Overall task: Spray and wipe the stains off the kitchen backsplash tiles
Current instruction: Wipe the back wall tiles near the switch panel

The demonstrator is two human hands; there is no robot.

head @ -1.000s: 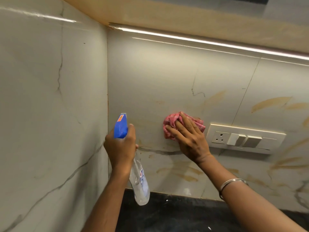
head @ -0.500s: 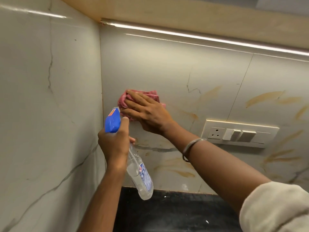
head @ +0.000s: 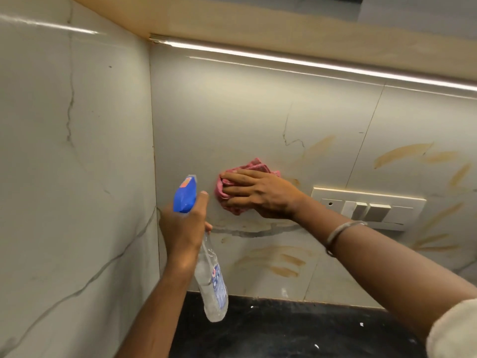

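On the backsplash tiles (head: pixel 245 112), the right hand (head: pixel 260 195) has swept the pink cloth (head: pixel 258 165) rightward, grip spread flat; the left hand (head: pixel 183 228) still wraps its grip round the spray bottle (head: pixel 210 288).

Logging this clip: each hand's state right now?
Left hand: grip closed round the clear plastic spray bottle with blue trigger head.
Right hand: open, flat fingers pressing the crumpled pink cloth onto the grey tile.

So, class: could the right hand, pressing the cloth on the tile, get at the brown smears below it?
Probably yes. Only bare tile lies between the right hand and the brown smears; the spray bottle in the left hand hangs off to their left.
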